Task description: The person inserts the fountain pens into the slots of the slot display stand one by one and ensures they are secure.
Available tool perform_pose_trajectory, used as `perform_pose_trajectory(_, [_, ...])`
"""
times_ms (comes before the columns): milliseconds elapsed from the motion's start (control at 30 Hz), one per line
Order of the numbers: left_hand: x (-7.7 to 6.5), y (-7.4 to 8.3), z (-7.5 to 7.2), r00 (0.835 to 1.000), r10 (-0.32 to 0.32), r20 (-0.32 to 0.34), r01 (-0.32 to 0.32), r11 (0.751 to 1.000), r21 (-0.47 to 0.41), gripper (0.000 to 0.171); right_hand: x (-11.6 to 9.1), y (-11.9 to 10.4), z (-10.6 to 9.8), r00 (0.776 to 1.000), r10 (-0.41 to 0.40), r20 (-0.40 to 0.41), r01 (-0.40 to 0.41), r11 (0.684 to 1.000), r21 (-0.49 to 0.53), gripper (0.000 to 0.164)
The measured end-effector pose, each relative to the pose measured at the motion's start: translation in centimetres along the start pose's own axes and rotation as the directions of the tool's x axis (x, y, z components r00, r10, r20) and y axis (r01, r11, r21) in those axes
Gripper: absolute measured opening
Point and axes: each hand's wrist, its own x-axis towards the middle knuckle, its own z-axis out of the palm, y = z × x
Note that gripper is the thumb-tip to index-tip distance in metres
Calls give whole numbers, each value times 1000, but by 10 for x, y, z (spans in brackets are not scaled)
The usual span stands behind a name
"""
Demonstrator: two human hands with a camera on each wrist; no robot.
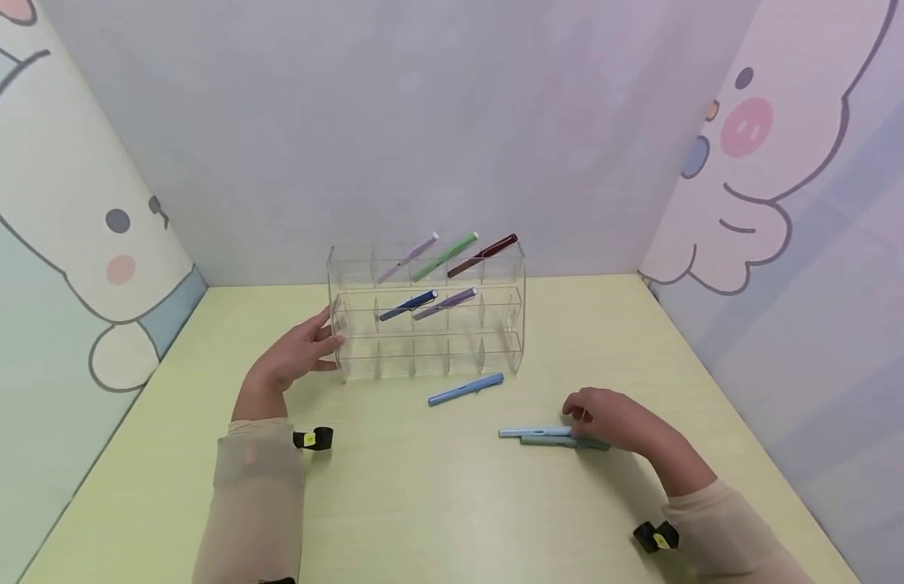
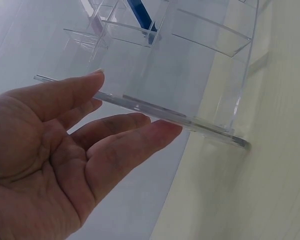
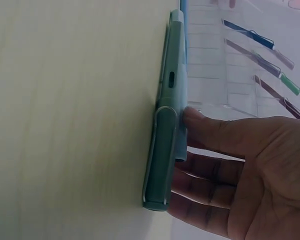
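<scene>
A clear tiered pen rack (image 1: 430, 345) stands at the back of the table with several pens in its upper and middle rows. My left hand (image 1: 298, 350) is at its left side; in the left wrist view, extended fingers (image 2: 135, 145) touch the clear side panel (image 2: 210, 127). At the right, my right hand (image 1: 615, 418) pinches a light blue pen (image 1: 535, 432) near one end. Against it lies a grey-green pen (image 3: 162, 155), closer to the right wrist camera. The far fingertips are hidden behind the pens.
A blue pen (image 1: 466, 389) lies on the table (image 1: 422, 503) just in front of the rack. The rack's bottom row shows bare dividers. Walls with cartoon animals (image 1: 751, 162) close in the table at the back and both sides.
</scene>
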Motion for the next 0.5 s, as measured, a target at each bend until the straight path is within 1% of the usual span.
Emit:
perform_pose_trajectory(167, [-1,-1,0,1000,-4,-2,4,1000,-13,72,3,0,5,998,-61,-35,58,995,-82,11])
perform_pose_trajectory(333, [-1,-2,0,1000,-7,-5,7,1000,-15,73,3,0,7,991,-118,-64,107,982,-155,12])
perform_pose_trajectory(433, [0,-2,0,1000,-8,-7,8,1000,-10,72,2,0,5,989,-131,-68,118,980,-162,10])
perform_pose_trajectory(500, [1,-3,0,1000,-7,-8,7,1000,-11,72,1,-1,2,989,-131,-72,121,983,-138,9])
